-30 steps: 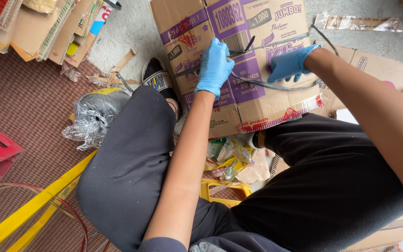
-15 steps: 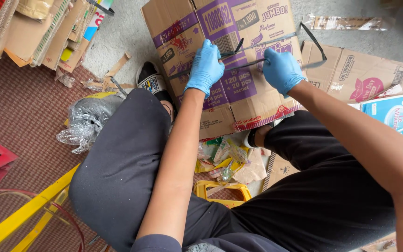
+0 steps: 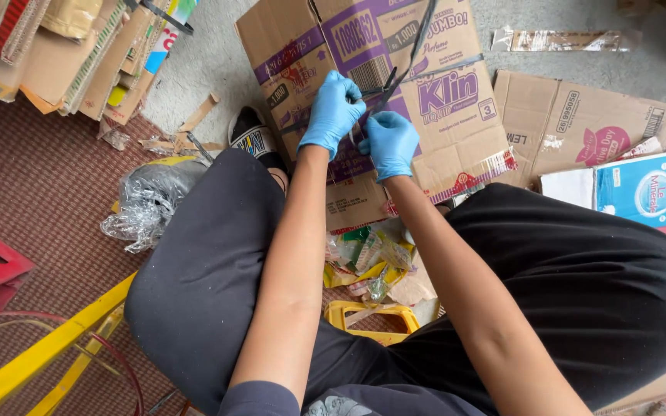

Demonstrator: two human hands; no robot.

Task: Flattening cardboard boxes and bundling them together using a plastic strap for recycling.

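While the blue-gloved left hand (image 3: 333, 112) pinched a thin dark plastic strap (image 3: 418, 42), the blue-gloved right hand (image 3: 391, 144) gripped it above a flattened brown-and-purple cardboard box (image 3: 441, 100).

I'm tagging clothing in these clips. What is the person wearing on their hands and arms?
Both the left hand and the right hand wear thin, bright blue disposable gloves ending at the wrists. The forearms are bare; a dark short sleeve shows at the left upper arm.
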